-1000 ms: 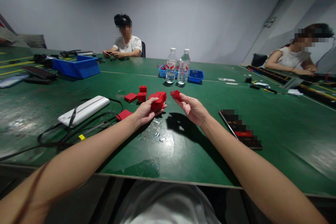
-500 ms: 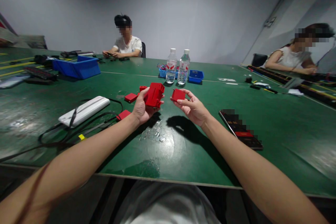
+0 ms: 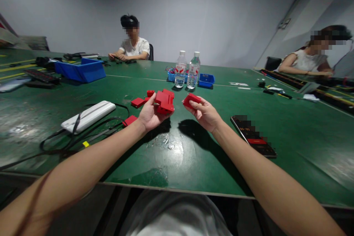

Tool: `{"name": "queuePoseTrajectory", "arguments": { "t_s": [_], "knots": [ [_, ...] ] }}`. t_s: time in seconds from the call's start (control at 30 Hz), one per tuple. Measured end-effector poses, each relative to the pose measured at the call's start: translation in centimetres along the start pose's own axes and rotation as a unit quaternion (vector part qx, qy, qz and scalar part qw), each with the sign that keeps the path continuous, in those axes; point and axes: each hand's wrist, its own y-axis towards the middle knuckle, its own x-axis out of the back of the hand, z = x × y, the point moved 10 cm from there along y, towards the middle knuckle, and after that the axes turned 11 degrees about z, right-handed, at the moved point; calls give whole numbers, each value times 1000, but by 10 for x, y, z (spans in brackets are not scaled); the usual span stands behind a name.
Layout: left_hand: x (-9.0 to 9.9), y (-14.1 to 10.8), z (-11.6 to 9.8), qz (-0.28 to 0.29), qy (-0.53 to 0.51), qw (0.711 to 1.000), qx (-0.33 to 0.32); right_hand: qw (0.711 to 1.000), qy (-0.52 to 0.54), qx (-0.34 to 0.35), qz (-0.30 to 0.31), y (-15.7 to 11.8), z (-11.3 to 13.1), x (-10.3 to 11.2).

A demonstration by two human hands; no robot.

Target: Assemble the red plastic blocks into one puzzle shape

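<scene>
My left hand grips a blocky red plastic part with notched edges, held above the table with the thumb on its near side. A smaller, flat red plastic piece is pinched between the thumb and fingers of my right hand. The two parts are apart, with a narrow gap between them. Left of my left hand, several more red pieces lie on the green table. One of these, a red piece, is partly hidden behind my left forearm.
A white power bank with black cables lies at left, a phone at right. Two water bottles stand ahead beside small blue bins. A larger blue bin is at far left. Two people sit across the table.
Both red parts have been turned in my hands. The right-hand piece has tilted and shifted slightly right; the left-hand part has rotated and dropped a little.
</scene>
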Motion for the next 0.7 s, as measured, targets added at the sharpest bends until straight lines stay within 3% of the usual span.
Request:
{"name": "queuePoseTrajectory", "arguments": {
  "t_s": [0.2, 0.43, 0.7],
  "knots": [
    [-3, -4, 12, -7, 38, 998, 45, 999, -10, -27, 24, -2, -5, -5],
    [4, -6, 22, -57, 132, 987, 77, 1000, -6, 3, 19, 0, 2, -5],
    [6, -3, 23, -58, 253, 966, 19, 998, -66, 2, 21, -5, -2, -13]
  ]
}}
